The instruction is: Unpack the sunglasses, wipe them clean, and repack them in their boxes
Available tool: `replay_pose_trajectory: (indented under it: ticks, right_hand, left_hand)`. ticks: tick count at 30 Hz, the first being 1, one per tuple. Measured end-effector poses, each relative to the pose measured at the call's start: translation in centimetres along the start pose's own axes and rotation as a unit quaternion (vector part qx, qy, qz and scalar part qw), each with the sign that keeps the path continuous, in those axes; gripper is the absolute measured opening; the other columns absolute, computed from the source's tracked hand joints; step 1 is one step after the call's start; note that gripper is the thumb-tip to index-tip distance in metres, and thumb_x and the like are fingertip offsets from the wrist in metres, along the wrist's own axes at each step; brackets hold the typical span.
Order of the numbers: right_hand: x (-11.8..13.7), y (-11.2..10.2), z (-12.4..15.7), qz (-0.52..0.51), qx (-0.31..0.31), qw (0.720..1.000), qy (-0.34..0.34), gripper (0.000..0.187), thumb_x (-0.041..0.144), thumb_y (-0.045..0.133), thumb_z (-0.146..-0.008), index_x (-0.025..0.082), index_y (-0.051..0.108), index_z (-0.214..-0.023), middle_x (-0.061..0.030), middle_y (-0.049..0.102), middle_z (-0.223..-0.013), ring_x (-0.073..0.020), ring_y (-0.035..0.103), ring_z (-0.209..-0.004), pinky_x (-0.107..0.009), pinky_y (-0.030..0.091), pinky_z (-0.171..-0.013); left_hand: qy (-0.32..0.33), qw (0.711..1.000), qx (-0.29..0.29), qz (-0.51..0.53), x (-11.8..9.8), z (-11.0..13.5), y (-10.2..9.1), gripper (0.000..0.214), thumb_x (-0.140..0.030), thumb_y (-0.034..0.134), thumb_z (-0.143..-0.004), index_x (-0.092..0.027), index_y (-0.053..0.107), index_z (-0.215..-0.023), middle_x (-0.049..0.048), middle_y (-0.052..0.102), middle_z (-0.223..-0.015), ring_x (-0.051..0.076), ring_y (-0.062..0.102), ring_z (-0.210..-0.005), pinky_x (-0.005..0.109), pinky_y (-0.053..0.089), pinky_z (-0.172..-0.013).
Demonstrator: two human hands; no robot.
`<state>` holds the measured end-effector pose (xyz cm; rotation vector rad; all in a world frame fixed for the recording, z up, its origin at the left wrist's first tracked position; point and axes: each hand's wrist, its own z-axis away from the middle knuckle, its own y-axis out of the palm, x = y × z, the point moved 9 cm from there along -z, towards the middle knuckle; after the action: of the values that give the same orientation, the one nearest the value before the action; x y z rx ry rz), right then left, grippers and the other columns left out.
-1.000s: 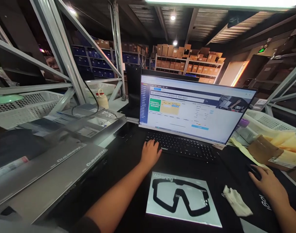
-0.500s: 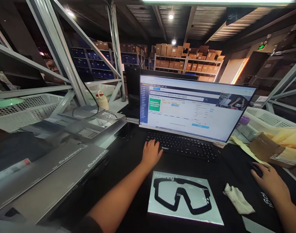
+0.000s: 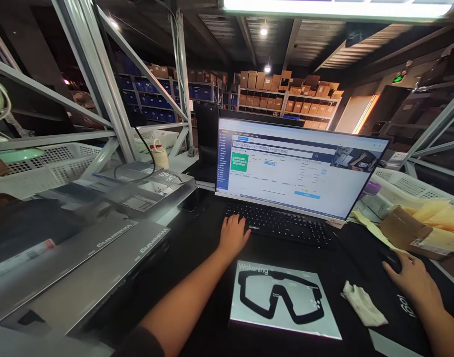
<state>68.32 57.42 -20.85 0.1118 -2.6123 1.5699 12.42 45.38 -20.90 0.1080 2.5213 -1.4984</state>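
My left hand [image 3: 234,236] rests on the left end of the black keyboard [image 3: 282,227], fingers stretched out over the keys. At the right, my right hand [image 3: 415,278] is wrapped over a black computer mouse [image 3: 391,261] on the dark mat. Between my arms lies a flat white box [image 3: 282,325] printed with a black goggle shape and the word Wakening. A crumpled white cloth [image 3: 364,303] sits between that box and my right hand. Behind the keyboard stands a lit monitor [image 3: 275,181] showing a software page with a green block.
Grey Wakening boxes [image 3: 111,267] are piled at the left, beside an open grey tray [image 3: 152,198]. A dark phone [image 3: 193,199] lies left of the keyboard. A white basket [image 3: 405,186] and a cardboard box [image 3: 404,229] with yellow envelopes stand at the right. Metal posts rise at both sides.
The view has tilted up slightly and shifted a little. Both hands stay in place, the left on the keyboard and the right on the computer mouse.
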Motion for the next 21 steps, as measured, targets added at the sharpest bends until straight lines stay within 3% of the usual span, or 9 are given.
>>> replay_pose_trajectory:
  ticks: [2,4,6,8,12,15,18,21]
  right_hand:
    - [1.7,-2.7,0.2,-0.007,-0.01,1.0,-0.007,0.069,0.056,0.04,-0.082,0.006,0.06,-0.124,-0.0319,0.06,-0.117,-0.0475,0.058,-0.118,-0.058,0.047,-0.097]
    - [4.4,-5.4,0.3,-0.02,-0.014,0.999,-0.026,0.066,0.055,0.038,-0.085,0.004,0.063,-0.118,-0.0335,0.062,-0.114,-0.0488,0.059,-0.114,-0.061,0.046,-0.097]
    - [8.4,-7.3,0.7,-0.045,-0.007,0.997,-0.061,0.055,0.054,0.038,-0.091,0.012,0.065,-0.115,-0.0267,0.067,-0.112,-0.0435,0.065,-0.104,-0.058,0.049,-0.091]
    - [14.0,-7.8,1.5,-0.088,0.008,0.989,-0.118,0.048,0.05,0.036,-0.097,0.019,0.062,-0.122,-0.0195,0.069,-0.117,-0.0328,0.068,-0.103,-0.046,0.053,-0.089]
    - [27.9,-4.6,4.4,-0.163,0.085,0.937,-0.297,0.034,0.042,0.052,-0.096,0.026,0.063,-0.124,-0.0053,0.07,-0.122,-0.021,0.066,-0.111,-0.032,0.052,-0.098]
    - [35.6,-1.9,5.6,-0.182,0.093,0.907,-0.368,0.042,0.036,0.063,-0.09,0.021,0.062,-0.13,-0.0095,0.063,-0.134,-0.024,0.058,-0.124,-0.037,0.046,-0.108]
    - [40.0,0.0,5.8,-0.184,0.083,0.9,-0.387,0.042,0.035,0.066,-0.09,0.019,0.063,-0.129,-0.0134,0.06,-0.137,-0.0278,0.056,-0.126,-0.043,0.045,-0.108]
    - [41.9,1.0,5.5,-0.181,0.065,0.909,-0.37,0.036,0.036,0.062,-0.093,0.016,0.065,-0.122,-0.0157,0.061,-0.133,-0.03,0.056,-0.123,-0.045,0.046,-0.105]
  left_hand:
    - [0.002,1.0,-0.002,0.003,0.0,-0.1,0.0,0.035,-0.032,0.059,-0.093,-0.014,0.062,-0.124,0.0193,0.059,-0.136,0.034,0.051,-0.131,0.054,0.034,-0.115]
    - [0.003,1.0,-0.004,0.008,-0.1,-0.2,0.0,0.035,-0.032,0.06,-0.093,-0.014,0.063,-0.122,0.0195,0.06,-0.134,0.035,0.052,-0.13,0.054,0.034,-0.115]
    - [0.001,1.0,-0.009,0.013,0.1,-0.3,0.0,0.033,-0.033,0.059,-0.094,-0.015,0.064,-0.121,0.0187,0.06,-0.133,0.034,0.052,-0.129,0.055,0.034,-0.115]
    - [0.002,1.0,-0.012,0.017,0.3,-0.5,0.1,0.031,-0.032,0.059,-0.095,-0.015,0.064,-0.12,0.0163,0.061,-0.132,0.032,0.053,-0.128,0.055,0.036,-0.114]
    - [0.019,1.0,-0.012,0.022,0.7,-0.9,0.4,0.026,-0.031,0.06,-0.096,-0.017,0.064,-0.118,0.0104,0.062,-0.127,0.027,0.057,-0.123,0.052,0.044,-0.107]
    - [0.029,0.999,-0.02,0.025,1.1,-1.1,0.3,0.025,-0.031,0.061,-0.096,-0.017,0.064,-0.117,0.0095,0.063,-0.125,0.025,0.059,-0.119,0.05,0.049,-0.102]
    - [0.035,0.999,-0.031,0.028,1.3,-1.2,0.2,0.025,-0.032,0.061,-0.096,-0.017,0.064,-0.116,0.0092,0.064,-0.123,0.025,0.06,-0.117,0.049,0.05,-0.1]
    - [0.031,0.998,-0.039,0.032,1.4,-1.3,0.3,0.025,-0.032,0.062,-0.095,-0.016,0.064,-0.115,0.0089,0.064,-0.121,0.025,0.06,-0.116,0.049,0.051,-0.099]
